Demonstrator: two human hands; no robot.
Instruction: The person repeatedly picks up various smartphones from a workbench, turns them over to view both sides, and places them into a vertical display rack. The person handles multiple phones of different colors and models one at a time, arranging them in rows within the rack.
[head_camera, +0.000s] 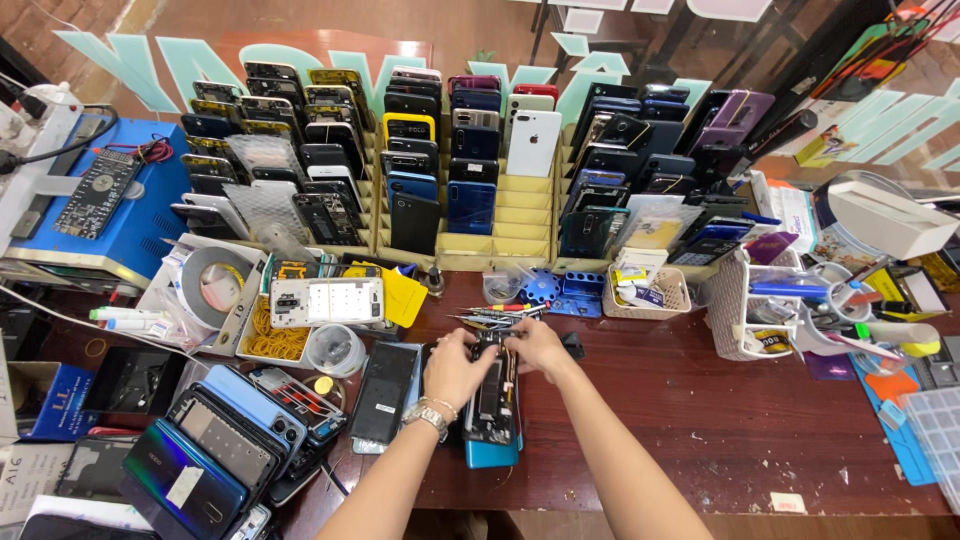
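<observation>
An opened phone (492, 410) with its back removed lies on a blue mat on the brown wooden desk (720, 420), inner parts showing. My left hand (455, 368), with a metal watch on the wrist, presses on the phone's upper left. My right hand (540, 345) pinches at the top edge of the same phone. Both hands touch it; whether a small tool sits in the fingers I cannot tell. A black screen panel (383, 393) lies just left of the phone.
A tiered rack (520, 200) of many phones lines the back. Tweezers and screwdrivers (495, 317) lie behind my hands. A pile of phones (225, 440) sits at left, a white basket (745, 310) of tools at right, a blue device (110, 215) at far left.
</observation>
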